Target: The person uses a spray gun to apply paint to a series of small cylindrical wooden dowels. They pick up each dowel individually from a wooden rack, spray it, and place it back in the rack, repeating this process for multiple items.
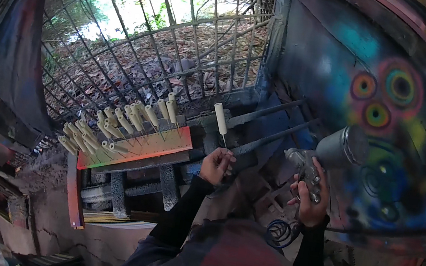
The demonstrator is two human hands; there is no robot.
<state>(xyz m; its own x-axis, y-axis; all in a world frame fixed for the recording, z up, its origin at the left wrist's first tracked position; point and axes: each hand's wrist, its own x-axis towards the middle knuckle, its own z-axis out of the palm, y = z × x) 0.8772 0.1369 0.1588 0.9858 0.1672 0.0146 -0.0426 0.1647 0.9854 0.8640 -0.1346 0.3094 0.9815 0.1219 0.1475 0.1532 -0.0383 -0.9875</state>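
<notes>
The left hand (217, 166) is pinching a light, probably fragile cream piece (220, 118) by its thin wire, while the right hand (309, 197) is gripping the heavier spray gun (327, 155).

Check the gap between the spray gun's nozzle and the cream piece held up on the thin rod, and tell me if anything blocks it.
Nothing visible does. The left hand holds the thin rod with the cream piece raised at its top; the right hand grips the spray gun to its right. Only open air and background bars lie between them.
</notes>
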